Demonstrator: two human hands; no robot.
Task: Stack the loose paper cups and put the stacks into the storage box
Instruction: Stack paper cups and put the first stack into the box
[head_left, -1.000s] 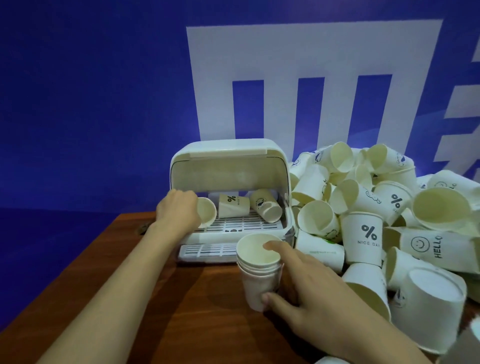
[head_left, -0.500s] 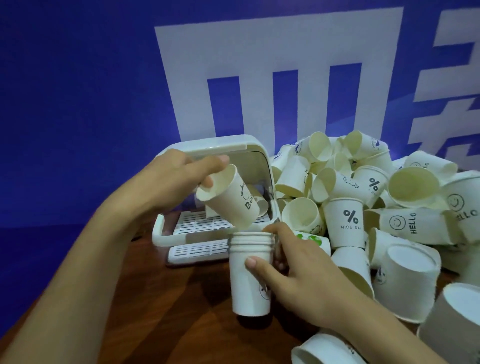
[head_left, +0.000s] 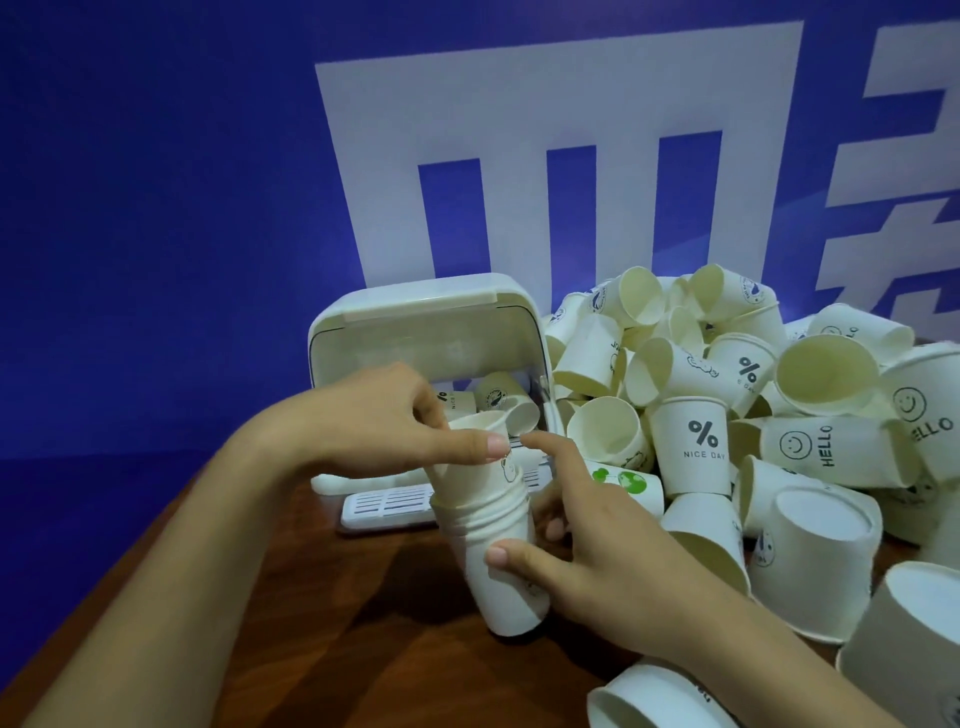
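Observation:
A stack of white paper cups (head_left: 493, 551) stands tilted on the wooden table (head_left: 322, 634) in front of the storage box. My right hand (head_left: 587, 561) grips the stack's lower part, thumb in front, index finger raised beside the top. My left hand (head_left: 384, 431) holds a single cup (head_left: 485, 467) by its rim; that cup sits partly inside the top of the stack. The white storage box (head_left: 426, 332) has its lid up, and a few loose cups (head_left: 501, 397) lie on its slatted tray.
A big heap of loose paper cups (head_left: 779, 431) covers the table to the right, some printed "NICE DAY" or "HELLO". More cups lie at the bottom right edge (head_left: 660, 696). A blue wall with white shapes (head_left: 561, 114) rises behind. Bare table lies to the left.
My left hand took a cup out of the box, carried it over and lowered it into the top of the stack. My right hand kept holding the stack, which now tilts.

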